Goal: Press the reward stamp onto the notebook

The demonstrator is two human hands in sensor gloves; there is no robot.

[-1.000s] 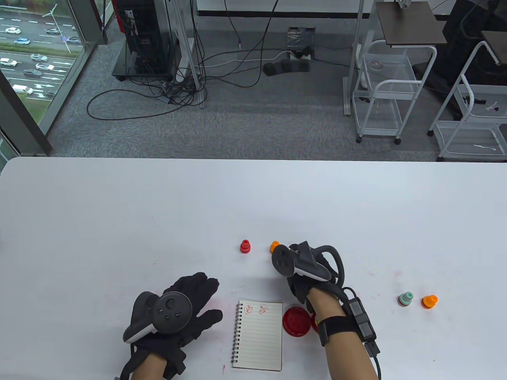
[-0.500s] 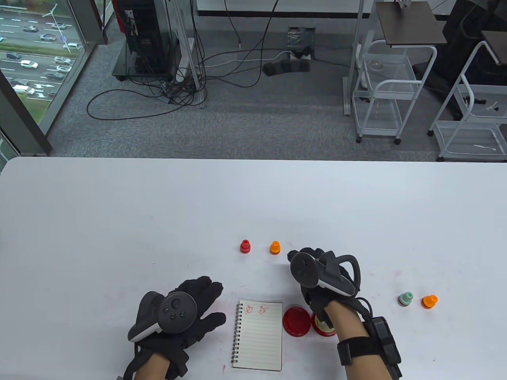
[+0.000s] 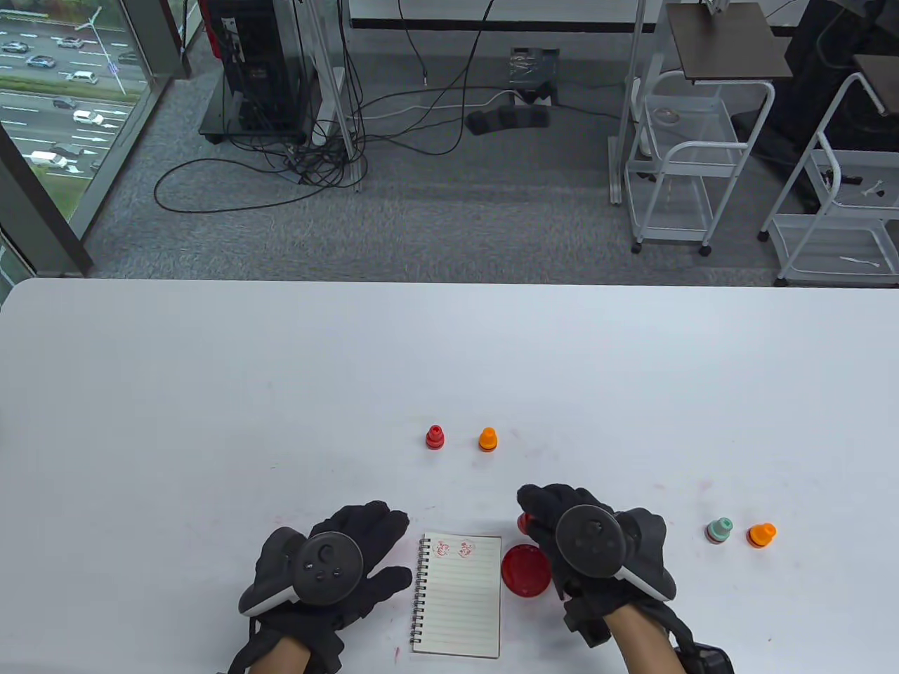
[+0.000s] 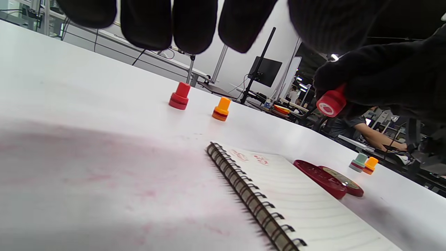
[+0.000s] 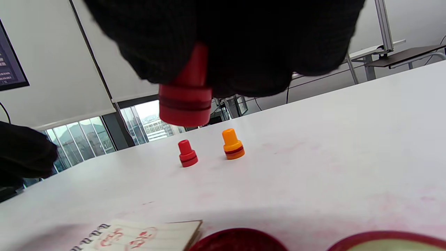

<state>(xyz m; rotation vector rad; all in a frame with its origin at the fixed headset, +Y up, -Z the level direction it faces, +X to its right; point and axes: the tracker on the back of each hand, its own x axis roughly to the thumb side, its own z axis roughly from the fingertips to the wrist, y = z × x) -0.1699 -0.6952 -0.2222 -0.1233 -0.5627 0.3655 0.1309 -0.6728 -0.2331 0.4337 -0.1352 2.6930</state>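
Note:
A small spiral notebook (image 3: 460, 597) lies open near the table's front edge, with two red stamp marks at the top of its page. My left hand (image 3: 365, 554) lies flat and open on the table just left of it, holding nothing. My right hand (image 3: 555, 519) hovers right of the notebook and pinches a red stamp (image 3: 523, 521), face down (image 5: 186, 101), above the table. The red lid (image 3: 525, 570) lies next to the notebook. In the left wrist view the ink pad (image 4: 343, 181) sits behind the lid (image 4: 318, 176). My right hand hides it in the table view.
A red stamp (image 3: 435, 437) and an orange stamp (image 3: 487, 439) stand beyond the notebook. A teal stamp (image 3: 718, 530) and another orange stamp (image 3: 761, 535) stand to the right. Faint pink ink smears mark the white table (image 3: 211, 393).
My right hand drew back from beside the far orange stamp toward the front edge and now hangs over the ink pad with a red stamp. My left hand slid slightly right.

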